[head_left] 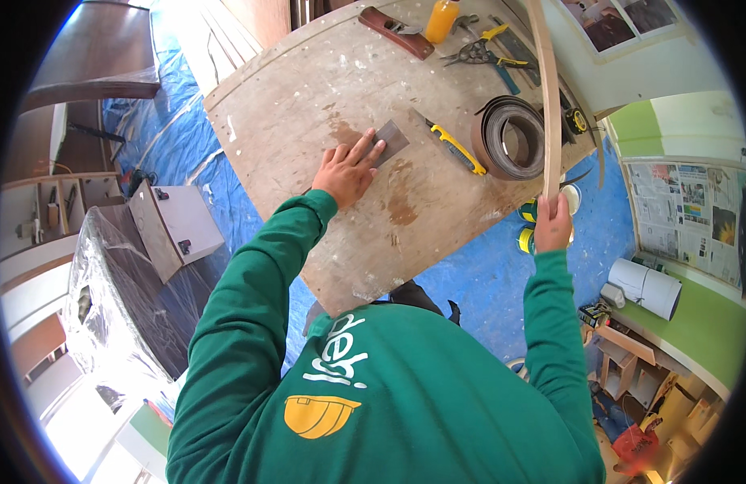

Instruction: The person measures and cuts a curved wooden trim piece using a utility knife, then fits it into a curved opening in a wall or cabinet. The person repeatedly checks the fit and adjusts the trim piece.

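My left hand [346,171] lies on the worktable [284,113], palm down with its fingers spread. Under its fingertips is a thin, flat grey-brown rectangular piece [394,139]; I cannot make out its material. At the table's right edge my right hand [553,223] is closed round the near end of a long, narrow wooden strip [550,105], which stretches away past the far right of the table. Between the hands are a yellow utility knife [453,148], its blade end toward the flat piece, and a roll of dark brown edge banding [511,139].
Far on the table are a hand plane [395,32], an orange bottle [442,20] and yellow-handled snips [484,55]. A tape measure [577,121] sits beyond the strip. Blue sheeting [470,282] covers the floor; cans [528,239] stand below my right hand. A plastic-wrapped cabinet [123,298] is at left.
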Action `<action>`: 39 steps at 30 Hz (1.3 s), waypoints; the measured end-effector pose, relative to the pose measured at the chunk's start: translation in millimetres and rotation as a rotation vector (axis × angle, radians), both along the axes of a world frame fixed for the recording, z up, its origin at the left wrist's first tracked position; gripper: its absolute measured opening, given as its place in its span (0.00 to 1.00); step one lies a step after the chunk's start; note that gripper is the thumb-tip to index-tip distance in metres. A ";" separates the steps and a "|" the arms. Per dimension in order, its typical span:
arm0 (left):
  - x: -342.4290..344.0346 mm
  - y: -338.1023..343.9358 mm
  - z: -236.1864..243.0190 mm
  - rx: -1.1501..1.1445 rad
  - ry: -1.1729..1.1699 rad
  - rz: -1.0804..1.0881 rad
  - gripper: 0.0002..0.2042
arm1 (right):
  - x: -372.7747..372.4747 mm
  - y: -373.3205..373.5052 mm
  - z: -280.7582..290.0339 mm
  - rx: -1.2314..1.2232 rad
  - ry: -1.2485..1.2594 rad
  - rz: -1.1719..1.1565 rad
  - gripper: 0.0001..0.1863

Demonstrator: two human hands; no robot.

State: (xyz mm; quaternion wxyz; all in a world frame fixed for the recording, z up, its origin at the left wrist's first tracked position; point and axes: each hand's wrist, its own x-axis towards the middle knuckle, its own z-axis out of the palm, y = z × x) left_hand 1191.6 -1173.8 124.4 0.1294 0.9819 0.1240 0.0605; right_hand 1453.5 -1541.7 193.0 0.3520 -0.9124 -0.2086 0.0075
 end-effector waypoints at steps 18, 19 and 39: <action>52.2 3.9 -1.7 0.088 0.050 -0.172 0.28 | -109.2 6.8 -4.1 0.105 0.181 0.086 0.23; 51.7 4.6 -2.8 0.072 0.044 -0.176 0.28 | -110.8 5.5 -3.9 0.097 0.141 0.109 0.24; 43.7 6.3 -7.8 0.009 0.044 -0.192 0.29 | -100.3 42.3 -28.2 -0.100 0.075 0.397 0.26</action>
